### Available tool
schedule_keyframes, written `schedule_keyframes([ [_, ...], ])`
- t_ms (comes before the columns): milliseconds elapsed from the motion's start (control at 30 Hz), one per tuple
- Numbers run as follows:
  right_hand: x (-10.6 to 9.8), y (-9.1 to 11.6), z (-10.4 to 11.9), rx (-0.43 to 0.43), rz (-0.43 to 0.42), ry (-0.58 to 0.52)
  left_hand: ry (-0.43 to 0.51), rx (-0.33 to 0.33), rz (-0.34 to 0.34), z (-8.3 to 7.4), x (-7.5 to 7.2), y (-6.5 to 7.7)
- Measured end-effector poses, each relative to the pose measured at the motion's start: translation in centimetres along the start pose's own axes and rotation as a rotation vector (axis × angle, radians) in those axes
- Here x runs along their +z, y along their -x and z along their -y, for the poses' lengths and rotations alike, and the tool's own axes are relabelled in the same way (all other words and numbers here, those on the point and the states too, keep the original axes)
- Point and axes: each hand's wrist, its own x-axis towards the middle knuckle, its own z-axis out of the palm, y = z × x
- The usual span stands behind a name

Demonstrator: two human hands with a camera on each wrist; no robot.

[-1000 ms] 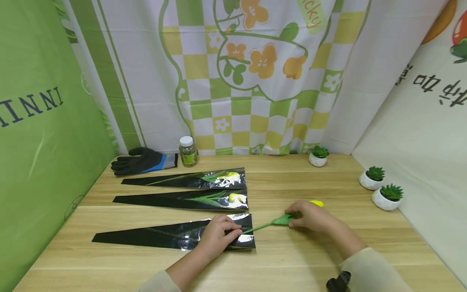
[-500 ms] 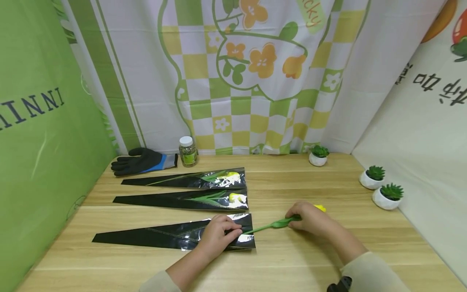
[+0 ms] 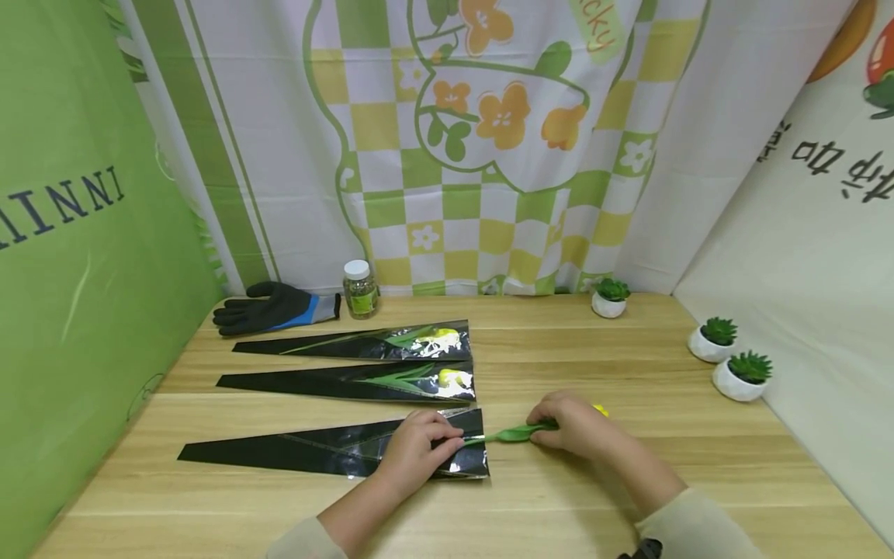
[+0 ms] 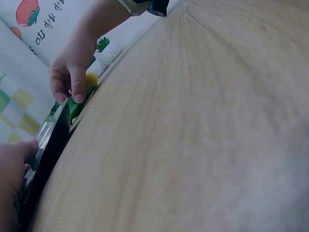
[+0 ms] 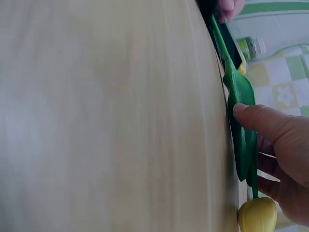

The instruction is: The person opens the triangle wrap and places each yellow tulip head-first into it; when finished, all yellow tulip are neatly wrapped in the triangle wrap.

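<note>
My left hand (image 3: 417, 449) pinches the wide end of the nearest black flower sleeve (image 3: 279, 452), which has a clear, shiny front. With its thumb on the green leaves, my right hand (image 3: 576, 423) grips a yellow artificial tulip (image 5: 257, 216). Its thin stem runs left into the sleeve's mouth, and the leaves (image 3: 513, 434) lie just outside the sleeve edge. In the head view the right hand covers most of the bloom. Farther back lie two more sleeves, the middle one (image 3: 293, 382) and the far one (image 3: 279, 347), each with a yellow tulip inside.
A black and blue work glove (image 3: 272, 308) and a white-lidded jar (image 3: 360, 291) are at the back left. Small potted succulents stand at the back right (image 3: 610, 299) and along the right edge (image 3: 743, 378). Curtains enclose the wooden table (image 3: 628, 349).
My right hand has moved a little left, sliding the tulip's stem farther into the sleeve, so its leaves are now nearer the mouth. The left hand has stayed in place.
</note>
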Motion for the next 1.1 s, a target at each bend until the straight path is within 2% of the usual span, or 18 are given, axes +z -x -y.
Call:
schedule_keyframes([
  [367,1.5,-1.5,2.7,-0.002,-0.041,-0.021,-0.047,0.009,-0.009,-0.1,0.0,0.0],
  [633,2.2,-2.0,3.8,0.04,-0.055,-0.027,-0.052,0.02,-0.012,0.0,0.0,0.0],
  [833,2.0,-1.9,3.7,0.077,-0.067,-0.039,-0.052,0.036,-0.03,0.1,0.2,0.0],
  [1100,0.7,-0.1,1.9,0.209,-0.064,-0.215,-0.052,0.056,-0.047,0.3,0.3,0.1],
])
